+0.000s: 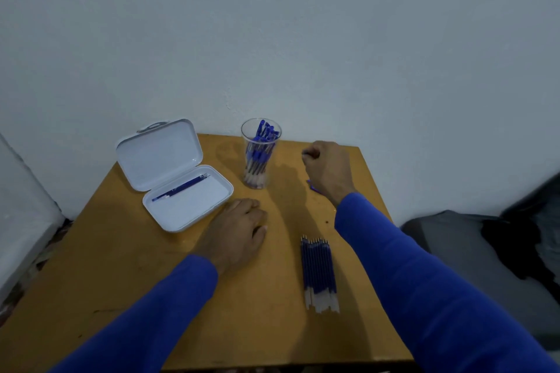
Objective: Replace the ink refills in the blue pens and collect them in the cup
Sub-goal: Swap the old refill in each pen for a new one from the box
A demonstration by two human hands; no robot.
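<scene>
A clear cup (261,154) holding several blue pens stands at the back of the wooden table (127,275). Right of the cup, my right hand (328,171) is curled into a fist around a blue pen (312,186); only the pen's blue end shows below the hand. A row of several blue ink refills (318,272) lies near the table's right front. My left hand (239,230) rests on the table with relaxed fingers and holds nothing, just right of an open white case (194,215). Blue refills (181,188) lie inside the case.
The case's lid (157,154) stands open toward the back left. A pale wall rises right behind the table. Beyond the table's right edge lies dark grey fabric (472,251). A white surface (21,221) borders the left side.
</scene>
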